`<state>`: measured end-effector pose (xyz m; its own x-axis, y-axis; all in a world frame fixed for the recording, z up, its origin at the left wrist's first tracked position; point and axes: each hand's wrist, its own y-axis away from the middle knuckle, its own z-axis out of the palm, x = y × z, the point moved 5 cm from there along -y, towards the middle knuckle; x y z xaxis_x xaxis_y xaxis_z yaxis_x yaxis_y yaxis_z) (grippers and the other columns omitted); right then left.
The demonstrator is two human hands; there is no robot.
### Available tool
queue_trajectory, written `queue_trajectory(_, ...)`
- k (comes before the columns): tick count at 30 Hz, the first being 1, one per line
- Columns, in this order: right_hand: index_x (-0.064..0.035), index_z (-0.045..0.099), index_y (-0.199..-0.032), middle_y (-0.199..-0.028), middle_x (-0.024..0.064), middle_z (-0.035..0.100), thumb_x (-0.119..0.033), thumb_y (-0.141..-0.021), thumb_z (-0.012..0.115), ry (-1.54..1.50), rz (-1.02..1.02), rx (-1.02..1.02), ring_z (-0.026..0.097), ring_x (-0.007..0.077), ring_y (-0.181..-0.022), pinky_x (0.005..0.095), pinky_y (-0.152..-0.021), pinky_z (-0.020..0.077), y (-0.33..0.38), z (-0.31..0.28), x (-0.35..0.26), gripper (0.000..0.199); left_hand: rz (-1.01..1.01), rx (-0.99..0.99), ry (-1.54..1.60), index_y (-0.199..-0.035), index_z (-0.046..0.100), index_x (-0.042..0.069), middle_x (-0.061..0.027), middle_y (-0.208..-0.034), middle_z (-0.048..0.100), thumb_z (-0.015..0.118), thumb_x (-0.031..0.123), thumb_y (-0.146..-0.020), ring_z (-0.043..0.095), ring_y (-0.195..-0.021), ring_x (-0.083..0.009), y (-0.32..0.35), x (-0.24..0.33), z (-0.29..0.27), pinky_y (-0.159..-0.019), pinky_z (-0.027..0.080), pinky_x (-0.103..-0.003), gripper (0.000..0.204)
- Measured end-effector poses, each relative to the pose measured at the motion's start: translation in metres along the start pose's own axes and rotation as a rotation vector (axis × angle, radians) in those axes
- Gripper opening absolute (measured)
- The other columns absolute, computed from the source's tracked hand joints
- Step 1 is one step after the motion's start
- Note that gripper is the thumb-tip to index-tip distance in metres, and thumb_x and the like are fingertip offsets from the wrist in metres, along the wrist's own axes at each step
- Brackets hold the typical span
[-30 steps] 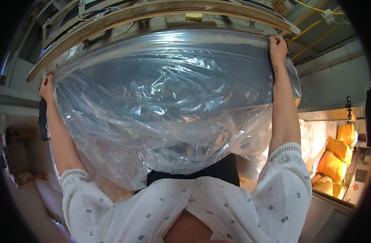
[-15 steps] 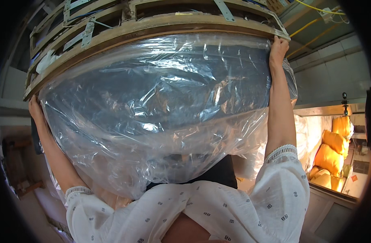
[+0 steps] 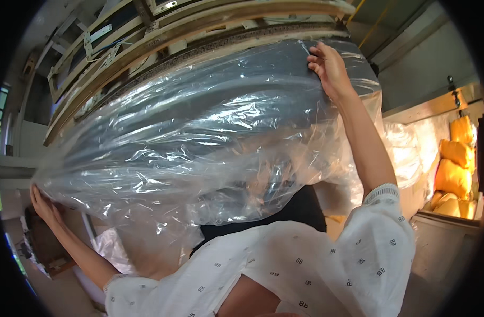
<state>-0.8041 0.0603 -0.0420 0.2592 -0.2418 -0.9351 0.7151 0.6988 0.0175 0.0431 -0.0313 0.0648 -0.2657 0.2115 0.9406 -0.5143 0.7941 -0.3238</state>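
Fingers (image 3: pixel 317 59) of my right hand (image 3: pixel 332 74) have let go, loosely open at upper right, so only my left hand (image 3: pixel 47 210), lower now at far left, pinches the clear plastic film (image 3: pixel 199 129) spread mid-frame.

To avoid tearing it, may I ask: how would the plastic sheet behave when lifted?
The plastic sheet is probably floppy, given its many loose folds. Being see-through, it is likely thin and light. Its glossy surface may feel slippery.
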Motion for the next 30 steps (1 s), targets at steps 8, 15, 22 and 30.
queue_trajectory(8, 0.0014, 0.053, -0.104, -0.078, -0.0002, 0.057, -0.023, -0.079, 0.064, 0.486, 0.201, -0.575, 0.044, 0.0038, -0.056, 0.0169, -0.044, 0.033, 0.035, 0.015, -0.002, 0.036, -0.079, 0.126, -0.084, -0.123, 0.05, 0.006, -0.0039, -0.123, 0.05, 0.06, 0.033, -0.084, 0.047, -0.109, -0.0178, 0.089, 0.014, -0.133, -0.086, 0.038, -0.033, 0.048)
queue_trajectory(15, -0.0006, 0.06, -0.092, -0.08, 0.0019, 0.063, -0.019, -0.079, 0.061, 0.592, -0.134, -0.608, 0.054, 0.0083, -0.074, 0.0231, -0.068, 0.0436, 0.04, 0.014, 0.004, 0.022, 0.112, -0.044, -0.748, -0.088, 0.065, 0.0, -0.0009, -0.083, 0.061, 0.065, 0.027, -0.083, 0.052, -0.075, -0.0098, 0.105, -0.043, -0.153, -0.071, 0.043, -0.024, 0.028)
queue_trajectory(22, -0.0003, 0.055, -0.098, -0.082, 0.0055, 0.064, -0.026, -0.077, 0.063, 0.506, -0.097, -0.582, 0.057, 0.0121, -0.075, 0.0259, -0.068, 0.0442, 0.037, 0.008, 0.01, 0.034, -0.372, 0.015, -0.371, -0.095, 0.063, 0.004, 0.0011, -0.079, 0.059, 0.063, 0.029, -0.084, 0.053, -0.072, -0.0086, 0.116, -0.075, -0.137, -0.059, 0.042, -0.023, 0.027)
queue_trajectory(30, -0.0061, 0.053, -0.104, -0.086, 0.0101, 0.064, -0.037, -0.07, 0.068, 1.234, -0.439, -0.436, 0.06, 0.0281, -0.086, 0.039, -0.072, 0.0453, 0.02, 0.009, -0.006, 0.048, 0.323, -0.131, -1.612, -0.114, 0.057, 0.007, -0.0119, -0.109, 0.056, 0.059, 0.029, -0.085, 0.054, -0.098, -0.0254, 0.145, -0.011, -0.042, -0.079, 0.044, -0.035, 0.036)
